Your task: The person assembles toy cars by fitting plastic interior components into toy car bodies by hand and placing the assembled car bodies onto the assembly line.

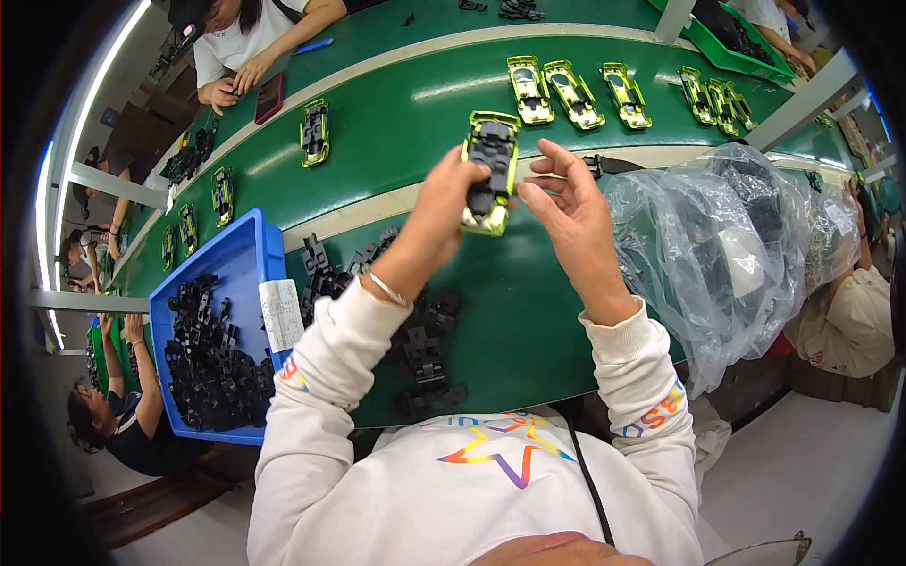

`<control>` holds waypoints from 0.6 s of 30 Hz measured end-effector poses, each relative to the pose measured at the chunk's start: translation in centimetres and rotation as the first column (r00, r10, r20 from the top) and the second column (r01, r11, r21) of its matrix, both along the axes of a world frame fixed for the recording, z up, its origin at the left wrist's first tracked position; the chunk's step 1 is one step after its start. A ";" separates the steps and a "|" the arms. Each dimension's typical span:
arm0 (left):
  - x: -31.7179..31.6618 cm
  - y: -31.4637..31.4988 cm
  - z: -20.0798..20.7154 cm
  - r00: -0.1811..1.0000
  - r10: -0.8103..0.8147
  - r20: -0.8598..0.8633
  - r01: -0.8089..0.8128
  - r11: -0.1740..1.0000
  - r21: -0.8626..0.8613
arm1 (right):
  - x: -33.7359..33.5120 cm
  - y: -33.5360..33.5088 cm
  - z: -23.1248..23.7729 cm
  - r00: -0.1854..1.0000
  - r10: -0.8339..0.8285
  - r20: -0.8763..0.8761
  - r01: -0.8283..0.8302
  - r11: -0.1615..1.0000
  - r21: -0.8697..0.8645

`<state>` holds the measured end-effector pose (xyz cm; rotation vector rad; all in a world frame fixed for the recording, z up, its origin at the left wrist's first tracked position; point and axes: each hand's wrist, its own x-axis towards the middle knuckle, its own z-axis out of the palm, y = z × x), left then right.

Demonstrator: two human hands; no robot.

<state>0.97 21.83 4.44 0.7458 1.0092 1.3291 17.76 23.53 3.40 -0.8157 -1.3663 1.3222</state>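
My left hand (442, 200) is closed on the left edge of a yellow-green toy car body (493, 156), thumb over its black inner part. The car body is tilted up above the green table, its hollow side showing. Just right of it, my right hand (573, 212) has its fingers spread and slightly curled, with nothing seen in them. Whether a fingertip touches the car body's edge I cannot tell. Below my left forearm lies a loose pile of black plastic parts (425, 354).
A blue bin (269, 247) of black parts stands at left. A clear plastic bag (661, 255) of dark parts lies at right. More car bodies (528, 90) sit on the green belt (406, 113) beyond. Across it, a person (255, 42) works near a phone (270, 98); others sit along both sides.
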 end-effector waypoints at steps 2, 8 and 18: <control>-2.0 3.0 -0.9 0.995 0.083 0.059 -0.079 0.995 -0.059 | 1.1 -0.2 -0.3 0.988 -0.033 0.149 0.020 0.996 0.088; -14.6 11.8 -5.2 0.899 0.252 -0.358 -0.269 0.963 0.003 | 4.2 -0.9 -1.2 0.753 -0.216 0.622 -0.059 0.919 0.390; -18.5 14.4 -8.4 0.783 0.243 -0.573 -0.305 0.952 -0.013 | 4.6 2.7 -1.0 0.680 -0.312 0.664 -0.035 0.890 0.454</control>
